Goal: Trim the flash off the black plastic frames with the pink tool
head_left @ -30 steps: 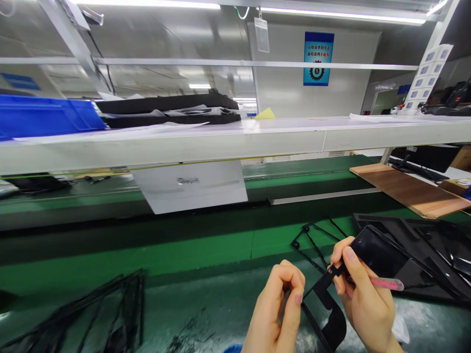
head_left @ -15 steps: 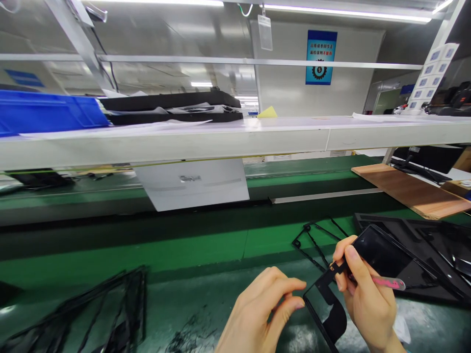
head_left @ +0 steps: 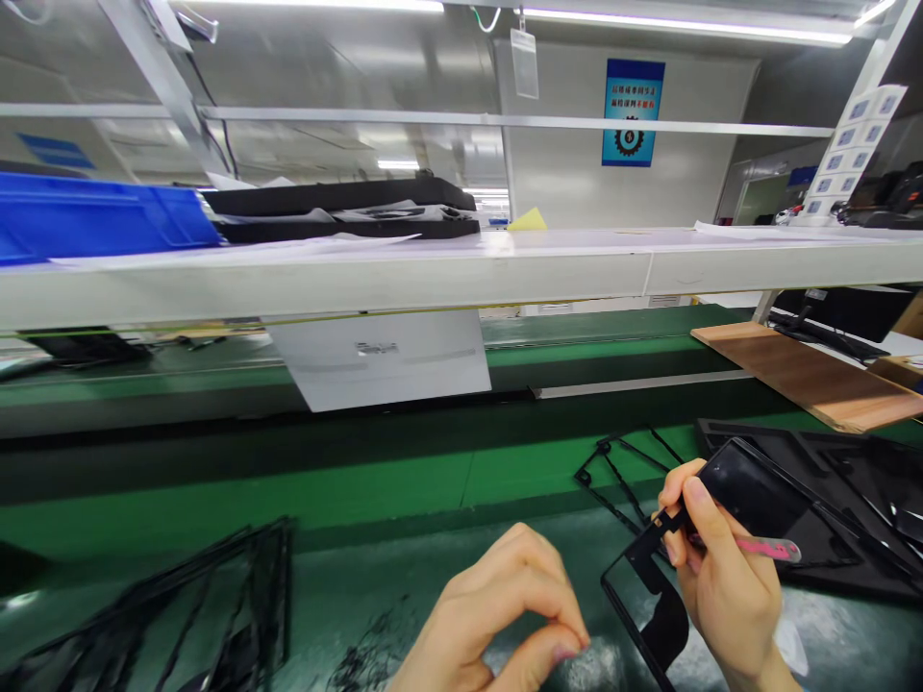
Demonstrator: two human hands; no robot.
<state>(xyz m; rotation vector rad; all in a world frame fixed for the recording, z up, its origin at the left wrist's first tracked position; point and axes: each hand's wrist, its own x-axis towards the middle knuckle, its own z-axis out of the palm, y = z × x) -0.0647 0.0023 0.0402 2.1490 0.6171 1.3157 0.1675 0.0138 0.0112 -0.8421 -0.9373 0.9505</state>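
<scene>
My right hand (head_left: pixel 728 577) grips a thin black plastic frame (head_left: pixel 635 630), fingers and thumb pinched on its upper end. A wide, curved dark flap shows inside the frame. Tucked in the same hand is a slim tool with a pink end (head_left: pixel 771 549), probably tweezers; its tip is hidden. My left hand (head_left: pixel 497 615) is just left of the frame, apart from it, with thumb and index fingertips pressed together. Whatever may be between them is too small to make out. Thin black scraps (head_left: pixel 367 658) lie on the green bench (head_left: pixel 346 586).
Black frames (head_left: pixel 245 596) are piled at the left, with more thin frames (head_left: pixel 612 471) beyond my right hand. Dark glossy panels (head_left: pixel 793 509) lie at the right. Above the bench runs a white shelf (head_left: pixel 562 274) bearing a blue bin (head_left: pixel 101 221). A wooden board (head_left: pixel 808 375) sits behind.
My left hand has drawn away from the frame, moving left and down, and its fingertips have closed together. My right hand and the frame have shifted only slightly.
</scene>
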